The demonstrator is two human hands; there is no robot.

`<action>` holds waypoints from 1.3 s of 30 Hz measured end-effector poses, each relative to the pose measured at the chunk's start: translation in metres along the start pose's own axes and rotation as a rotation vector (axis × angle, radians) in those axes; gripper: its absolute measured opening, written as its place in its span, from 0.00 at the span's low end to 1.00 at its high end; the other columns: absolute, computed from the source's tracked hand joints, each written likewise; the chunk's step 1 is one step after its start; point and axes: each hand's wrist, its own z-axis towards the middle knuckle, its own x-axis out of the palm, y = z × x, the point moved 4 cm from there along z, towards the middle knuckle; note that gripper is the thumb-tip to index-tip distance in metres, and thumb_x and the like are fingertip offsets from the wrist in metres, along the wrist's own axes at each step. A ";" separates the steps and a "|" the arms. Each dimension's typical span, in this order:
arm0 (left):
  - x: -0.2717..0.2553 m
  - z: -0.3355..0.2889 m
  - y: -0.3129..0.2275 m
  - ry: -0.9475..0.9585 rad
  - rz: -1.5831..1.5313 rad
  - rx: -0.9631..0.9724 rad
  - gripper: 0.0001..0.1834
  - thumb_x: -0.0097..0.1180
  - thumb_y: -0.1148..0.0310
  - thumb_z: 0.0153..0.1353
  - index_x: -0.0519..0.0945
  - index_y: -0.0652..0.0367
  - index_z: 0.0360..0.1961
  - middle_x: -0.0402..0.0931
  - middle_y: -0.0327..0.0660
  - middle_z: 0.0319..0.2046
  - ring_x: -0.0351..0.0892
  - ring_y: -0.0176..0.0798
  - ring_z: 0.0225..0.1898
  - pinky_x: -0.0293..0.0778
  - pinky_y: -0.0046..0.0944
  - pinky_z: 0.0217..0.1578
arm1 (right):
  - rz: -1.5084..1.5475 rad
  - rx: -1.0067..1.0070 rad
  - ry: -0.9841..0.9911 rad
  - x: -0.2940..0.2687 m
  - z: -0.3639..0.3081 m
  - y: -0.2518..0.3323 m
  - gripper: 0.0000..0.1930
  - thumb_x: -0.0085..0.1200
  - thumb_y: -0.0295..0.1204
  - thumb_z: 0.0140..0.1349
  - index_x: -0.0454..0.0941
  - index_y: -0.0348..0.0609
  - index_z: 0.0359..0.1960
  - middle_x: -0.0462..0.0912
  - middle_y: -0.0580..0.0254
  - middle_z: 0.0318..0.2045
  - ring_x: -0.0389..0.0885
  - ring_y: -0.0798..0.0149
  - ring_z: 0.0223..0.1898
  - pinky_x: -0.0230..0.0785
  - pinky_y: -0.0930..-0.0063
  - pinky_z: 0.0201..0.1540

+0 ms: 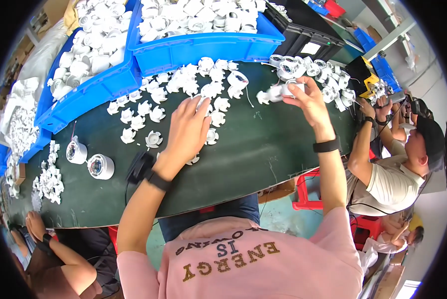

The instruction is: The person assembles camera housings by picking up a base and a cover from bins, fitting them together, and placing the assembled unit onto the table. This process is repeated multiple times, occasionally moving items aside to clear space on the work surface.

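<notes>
My right hand (310, 102) pinches a white plastic cylinder-shaped housing (294, 89) between thumb and fingers, above the table's far right. Close by its left side lies a white petal-edged part (270, 95). My left hand (186, 127) reaches into the scattered white petal-edged parts, its fingers bent over one small white part (202, 101), mostly hidden under them. More petal-edged parts (153, 139) lie left of that hand. A round white housing with a thin wire (238, 78) rests between my hands, farther back.
Blue bins (208, 52) heaped with white parts line the back, beside a black case (308, 35). Wired white housings cluster at the right (328, 74). Two open housings (100, 166) stand on the green tabletop (233, 164) at left. Co-workers sit at right (393, 174) and left (64, 264).
</notes>
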 end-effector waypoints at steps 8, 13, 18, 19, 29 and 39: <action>0.024 0.012 0.006 0.043 -0.031 -0.020 0.15 0.60 0.80 0.46 0.76 0.65 0.37 0.69 0.46 0.39 0.69 0.51 0.44 0.70 0.44 0.41 | -0.211 -0.306 -0.292 0.000 0.015 -0.012 0.14 0.61 0.33 0.59 0.78 0.39 0.42 0.79 0.70 0.33 0.75 0.75 0.37 0.67 0.80 0.43; 0.011 0.006 0.009 -0.038 -0.288 -0.168 0.14 0.59 0.86 0.45 0.68 0.60 0.29 0.66 0.46 0.37 0.73 0.52 0.35 0.71 0.43 0.33 | -0.323 -0.240 -0.138 0.039 0.020 -0.052 0.14 0.63 0.32 0.58 0.71 0.39 0.37 0.76 0.66 0.30 0.70 0.76 0.28 0.65 0.80 0.30; 0.002 -0.002 -0.004 -0.149 -0.222 0.068 0.08 0.50 0.88 0.43 0.68 0.64 0.23 0.65 0.46 0.27 0.70 0.51 0.34 0.68 0.46 0.31 | -0.732 -0.368 -0.040 0.047 0.013 -0.059 0.19 0.58 0.35 0.59 0.66 0.39 0.47 0.77 0.52 0.35 0.75 0.59 0.31 0.69 0.68 0.36; -0.001 -0.005 -0.006 -0.161 -0.210 0.105 0.08 0.50 0.88 0.42 0.68 0.64 0.22 0.64 0.46 0.26 0.70 0.51 0.33 0.68 0.46 0.31 | -0.767 -0.472 -0.045 0.042 0.010 -0.059 0.20 0.56 0.34 0.61 0.65 0.39 0.51 0.77 0.49 0.39 0.76 0.57 0.37 0.69 0.68 0.41; -0.008 -0.017 0.000 -0.276 -0.280 0.056 0.08 0.52 0.87 0.43 0.69 0.65 0.23 0.63 0.46 0.27 0.68 0.49 0.31 0.66 0.44 0.30 | -0.543 -0.370 0.034 0.018 -0.031 -0.065 0.26 0.34 0.43 0.72 0.62 0.37 0.64 0.69 0.53 0.58 0.65 0.62 0.60 0.54 0.71 0.62; -0.029 -0.045 -0.024 -0.029 -0.113 -0.018 0.21 0.64 0.68 0.47 0.75 0.61 0.44 0.69 0.49 0.50 0.65 0.55 0.55 0.59 0.54 0.55 | -0.679 -0.510 0.130 0.030 -0.038 -0.061 0.24 0.37 0.38 0.72 0.61 0.37 0.64 0.68 0.50 0.55 0.67 0.56 0.56 0.56 0.70 0.60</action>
